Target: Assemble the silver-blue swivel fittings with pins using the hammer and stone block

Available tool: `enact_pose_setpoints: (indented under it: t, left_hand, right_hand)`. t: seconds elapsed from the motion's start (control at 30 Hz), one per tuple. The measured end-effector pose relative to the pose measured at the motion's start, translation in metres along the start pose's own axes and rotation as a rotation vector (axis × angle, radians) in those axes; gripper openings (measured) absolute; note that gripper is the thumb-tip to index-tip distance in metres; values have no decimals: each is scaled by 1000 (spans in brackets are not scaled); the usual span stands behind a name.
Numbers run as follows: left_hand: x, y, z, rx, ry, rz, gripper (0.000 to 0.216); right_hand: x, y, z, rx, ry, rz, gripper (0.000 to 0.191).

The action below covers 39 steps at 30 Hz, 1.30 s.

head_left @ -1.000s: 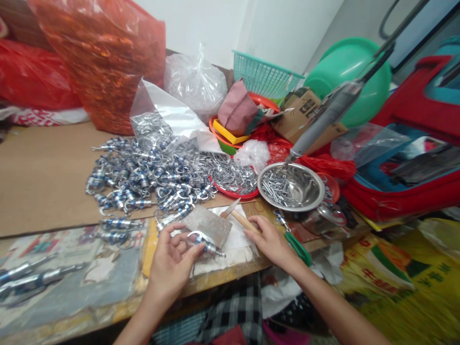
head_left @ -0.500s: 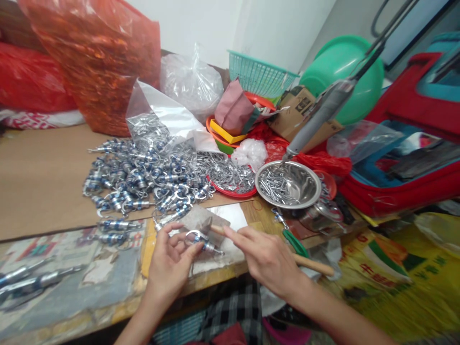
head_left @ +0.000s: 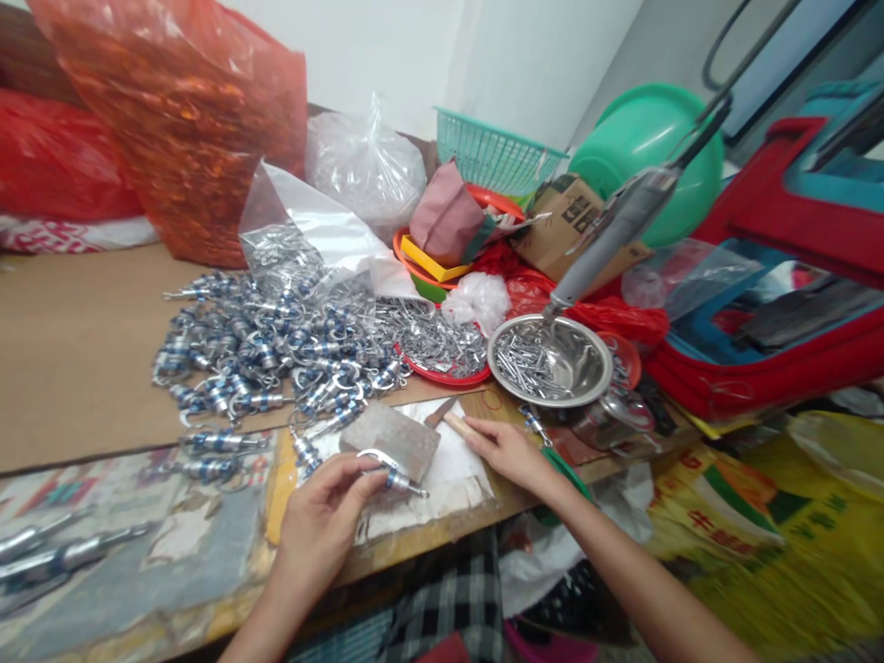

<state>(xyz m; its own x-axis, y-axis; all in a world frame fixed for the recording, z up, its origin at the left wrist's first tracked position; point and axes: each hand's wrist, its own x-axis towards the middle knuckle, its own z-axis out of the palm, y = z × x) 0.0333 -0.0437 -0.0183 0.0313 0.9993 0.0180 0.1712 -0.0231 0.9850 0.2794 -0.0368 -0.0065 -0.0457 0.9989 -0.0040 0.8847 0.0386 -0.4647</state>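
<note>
Between the thumb and fingers of my left hand (head_left: 324, 506) is a silver metal fitting (head_left: 397, 481) with blue bands, a curved hook and a small eyelet end. It is held just in front of a flat grey block (head_left: 390, 440) lying on white paper (head_left: 476, 479). My right hand (head_left: 507, 451) is closed on the wooden handle of a small hammer (head_left: 456, 424), whose dark head lies by the block's right corner. The far part of the handle is hidden under the hand. Many similar blue-banded fittings (head_left: 255, 341) are heaped behind my left hand.
A steel bowl (head_left: 594, 368) of thin metal pins and a red tray (head_left: 448, 376) of small metal parts stand behind. An electric screwdriver (head_left: 608, 235) hangs over the bowl. Large orange bags (head_left: 207, 120) line the back left; a red chair (head_left: 773, 341) is at right.
My right hand has moved the hammer away from the fitting, to the right and back past the block. My left hand still holds the fitting in nearly the same place.
</note>
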Motion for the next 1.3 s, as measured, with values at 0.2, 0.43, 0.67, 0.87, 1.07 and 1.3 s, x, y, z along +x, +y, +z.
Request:
enact_pose_setpoints:
  t: [0.2,0.43,0.67,0.87,1.07,1.3]
  left_hand:
    - [4,7,-4,109,21,186,13]
    - [5,9,-9,161,-47,203,10]
    - [1,7,-13,178,-36,143,10]
    - [-2,12,-4,101,37,30,20]
    - [-3,14,-3,57,47,1,38]
    - [-2,14,-6,129,38,139,27]
  right_hand:
    - [71,-15,-4,-294,139,-21,28]
    - [136,-28,-1,-349,44,-2,15]
    - [107,-22,-13,-191,178,-9,21]
    - [29,-71,2,240,191,-251,15]
    - [-4,-101,13,644,143,-388,19]
    - [-11,-102,10,701,97,-339,22]
